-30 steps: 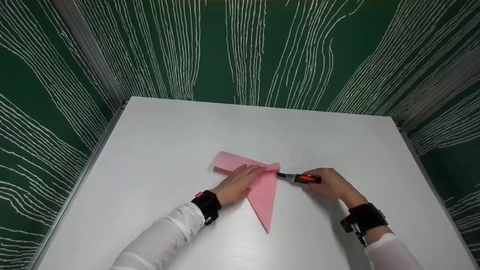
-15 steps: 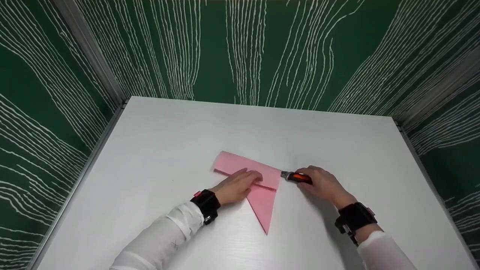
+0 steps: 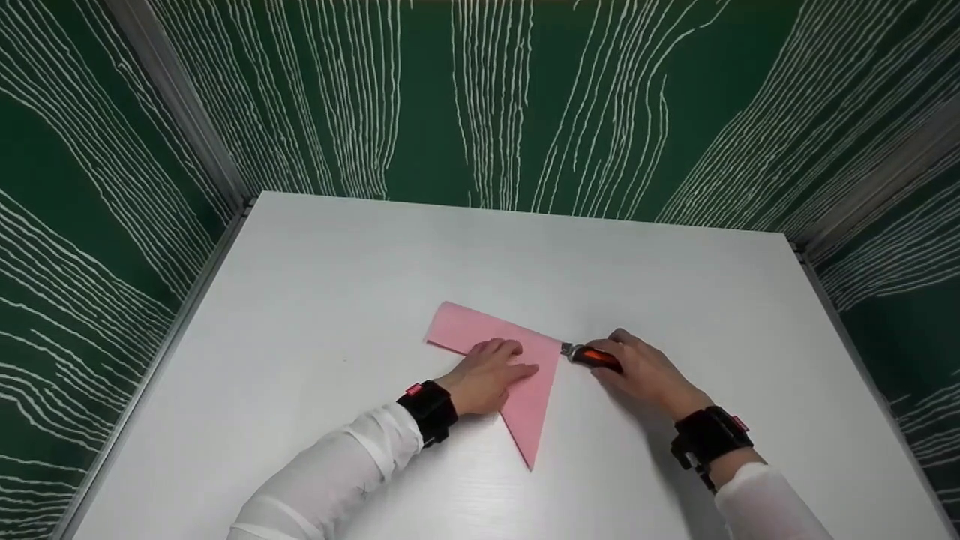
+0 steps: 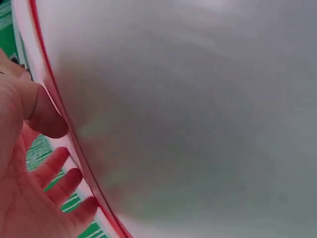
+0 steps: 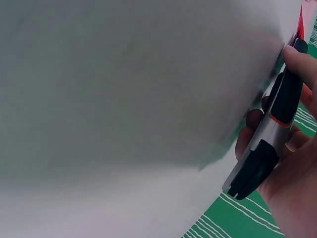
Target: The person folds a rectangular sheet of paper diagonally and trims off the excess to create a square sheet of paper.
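A folded pink sheet of paper (image 3: 536, 405) lies on the table, with a broad upper band and a lower part that narrows to a point. My left hand (image 3: 487, 379) rests on it, fingers and thumb spread. In the left wrist view, the fingertips (image 4: 72, 178) of that hand touch the paper by its red-looking edge. My right hand (image 3: 645, 371) grips a utility knife (image 3: 596, 357) with a black and orange handle. The knife's front end meets the paper's right edge at the fold; the blade itself is hidden. Fingers wrap the knife in the right wrist view.
A white table (image 3: 337, 262) carries the work. Green panels with white wavy lines (image 3: 427, 112) stand behind it and at both sides. Each wrist wears a black camera band.
The upper paper flap, lifted earlier, has come down flat. My left hand has shifted slightly right and spread on it. My right hand moved the knife a little left, to the fold.
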Demonstrator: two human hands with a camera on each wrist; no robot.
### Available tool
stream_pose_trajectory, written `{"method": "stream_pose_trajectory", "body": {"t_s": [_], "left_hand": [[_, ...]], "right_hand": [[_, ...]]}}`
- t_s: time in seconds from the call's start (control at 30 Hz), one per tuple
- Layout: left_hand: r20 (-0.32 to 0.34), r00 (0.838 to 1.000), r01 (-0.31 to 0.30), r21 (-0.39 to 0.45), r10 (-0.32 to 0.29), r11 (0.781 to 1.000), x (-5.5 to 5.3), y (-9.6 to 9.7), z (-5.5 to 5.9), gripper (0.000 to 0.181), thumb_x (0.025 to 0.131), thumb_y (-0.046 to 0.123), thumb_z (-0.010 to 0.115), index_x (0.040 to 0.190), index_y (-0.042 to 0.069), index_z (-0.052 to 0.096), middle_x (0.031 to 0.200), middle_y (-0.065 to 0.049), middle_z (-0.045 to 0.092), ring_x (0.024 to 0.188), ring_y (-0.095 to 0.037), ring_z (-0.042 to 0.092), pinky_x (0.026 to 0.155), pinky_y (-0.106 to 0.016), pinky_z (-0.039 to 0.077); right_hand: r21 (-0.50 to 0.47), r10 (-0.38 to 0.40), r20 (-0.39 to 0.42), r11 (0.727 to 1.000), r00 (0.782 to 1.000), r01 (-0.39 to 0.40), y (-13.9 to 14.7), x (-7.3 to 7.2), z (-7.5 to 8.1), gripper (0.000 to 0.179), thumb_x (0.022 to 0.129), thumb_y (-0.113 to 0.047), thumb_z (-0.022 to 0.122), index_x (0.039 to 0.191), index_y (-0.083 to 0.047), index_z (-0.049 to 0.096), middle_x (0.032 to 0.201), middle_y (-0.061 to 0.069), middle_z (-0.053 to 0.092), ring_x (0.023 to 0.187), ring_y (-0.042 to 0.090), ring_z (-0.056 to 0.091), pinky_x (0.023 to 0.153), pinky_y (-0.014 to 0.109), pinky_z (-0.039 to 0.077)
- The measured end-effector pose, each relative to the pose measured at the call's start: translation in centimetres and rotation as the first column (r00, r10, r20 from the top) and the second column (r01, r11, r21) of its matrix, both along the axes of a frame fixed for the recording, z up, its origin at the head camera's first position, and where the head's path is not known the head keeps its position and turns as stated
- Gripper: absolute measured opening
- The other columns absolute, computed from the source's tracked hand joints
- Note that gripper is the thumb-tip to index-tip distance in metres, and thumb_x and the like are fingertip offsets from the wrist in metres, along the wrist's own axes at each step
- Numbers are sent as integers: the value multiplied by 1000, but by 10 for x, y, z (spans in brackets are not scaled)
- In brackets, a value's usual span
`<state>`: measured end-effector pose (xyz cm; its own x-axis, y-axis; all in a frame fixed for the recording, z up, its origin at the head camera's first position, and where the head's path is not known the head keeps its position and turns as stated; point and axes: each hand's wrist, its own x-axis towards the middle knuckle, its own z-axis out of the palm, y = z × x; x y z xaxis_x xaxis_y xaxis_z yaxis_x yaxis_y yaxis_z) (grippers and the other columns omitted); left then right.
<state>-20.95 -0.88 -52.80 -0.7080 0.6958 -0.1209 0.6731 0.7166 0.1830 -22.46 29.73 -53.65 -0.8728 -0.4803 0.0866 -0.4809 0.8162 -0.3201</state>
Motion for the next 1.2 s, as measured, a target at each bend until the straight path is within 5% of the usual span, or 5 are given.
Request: {"method": "stream_pose_trajectory", "body": {"t_s": [0.3,0.7,0.87,1.07,1.2], "left_hand": [[89,992,-87,-13,88,996,12,14,5,72,89,58,66,146,19,46,163,-13,30,152,-34,29,117,-65,28],[156,987,-17,-13,19,1000,-3,-2,6,91,86,56,70,160,29,25,169,-5,20,157,-30,17,122,-61,22],[175,984,-7,-71,19,997,-2,-1,14,89,86,56,71,159,32,26,169,-2,18,157,-31,14,121,-64,20],[152,988,19,-45,-12,999,-6,2,21,95,80,51,80,158,32,29,158,-6,36,151,-26,26,124,-56,20],[225,974,28,-26,-22,999,-11,0,20,93,82,51,78,158,31,29,165,-6,23,154,-25,18,127,-49,16]], "right_hand": [[39,-1,-20,999,1000,2,-1,2,0,37,87,-15,76,123,-15,66,95,7,61,80,17,55,72,37,50],[47,20,-67,999,998,-17,-1,5,-2,41,86,-14,77,126,-17,67,92,10,61,77,18,56,67,38,52],[47,26,9,999,1000,-26,-1,6,-1,46,88,-17,76,133,-18,64,95,10,60,79,18,55,72,38,52],[28,3,112,1000,994,-6,2,7,2,48,90,-19,74,136,-21,62,100,9,60,85,19,56,79,41,52],[11,3,127,1000,992,-4,3,8,2,47,91,-20,74,136,-24,62,101,7,59,86,18,55,79,40,51]]}}
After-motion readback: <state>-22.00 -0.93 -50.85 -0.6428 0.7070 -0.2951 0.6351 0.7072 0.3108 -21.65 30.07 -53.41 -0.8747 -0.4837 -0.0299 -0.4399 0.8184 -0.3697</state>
